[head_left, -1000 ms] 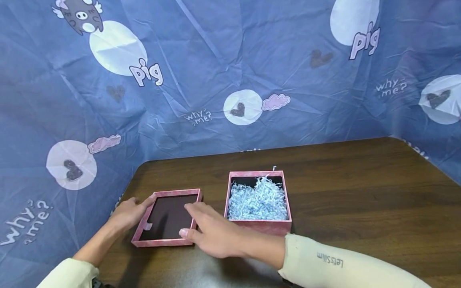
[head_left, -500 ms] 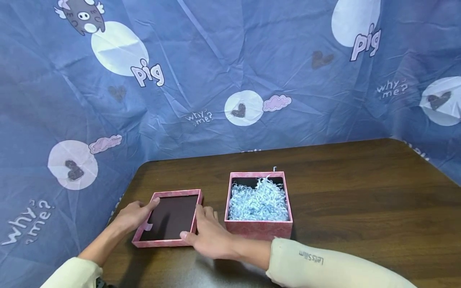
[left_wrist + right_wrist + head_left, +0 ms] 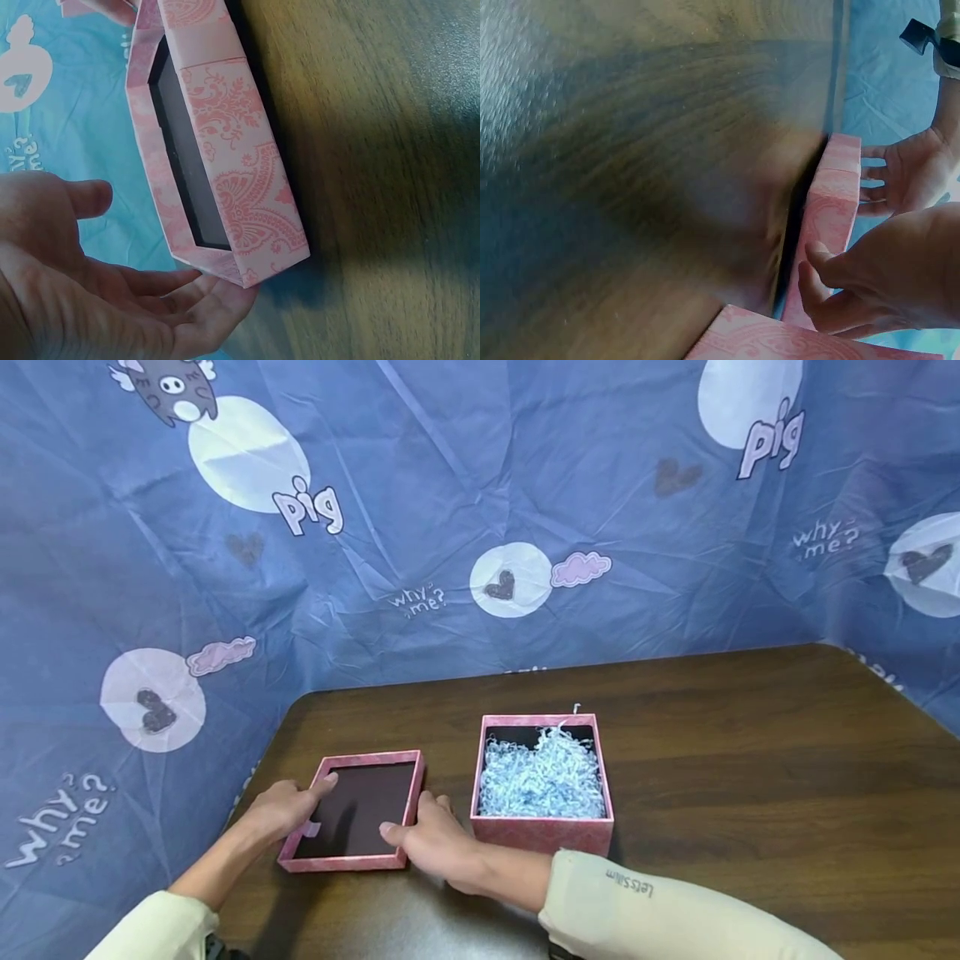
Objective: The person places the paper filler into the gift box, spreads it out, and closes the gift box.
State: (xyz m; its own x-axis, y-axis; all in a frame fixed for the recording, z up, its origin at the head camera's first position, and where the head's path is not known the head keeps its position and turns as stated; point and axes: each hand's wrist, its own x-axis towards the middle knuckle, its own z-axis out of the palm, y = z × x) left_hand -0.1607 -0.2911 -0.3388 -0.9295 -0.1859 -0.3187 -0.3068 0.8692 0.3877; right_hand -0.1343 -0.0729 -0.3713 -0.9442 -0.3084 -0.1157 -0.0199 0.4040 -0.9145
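Observation:
A shallow pink box lid [image 3: 347, 863] with a paisley print lies on the table, its dark inside facing up. My left hand [image 3: 281, 814] is at its left wall, thumb over the rim. In the left wrist view, the extended fingers [image 3: 214, 315] meet the lid's corner from outside, while the thumb stands apart. At the lid's right wall is my right hand [image 3: 442, 843], thumb reaching over the edge and fingers along the outside. The right wrist view has its loosely bent fingers [image 3: 840, 307] against the pink wall.
Right of the lid stands a deeper pink box [image 3: 542, 835] filled with pale blue shredded paper [image 3: 543, 781]. A stray paper strip [image 3: 576, 708] shows behind it. The brown wooden table [image 3: 720, 760] meets a blue printed cloth [image 3: 405, 510] at the back and left.
My right hand has drawn back from over the lid to its right wall. The left hand has shifted slightly, its thumb further over the left rim. Lid and box have stayed put.

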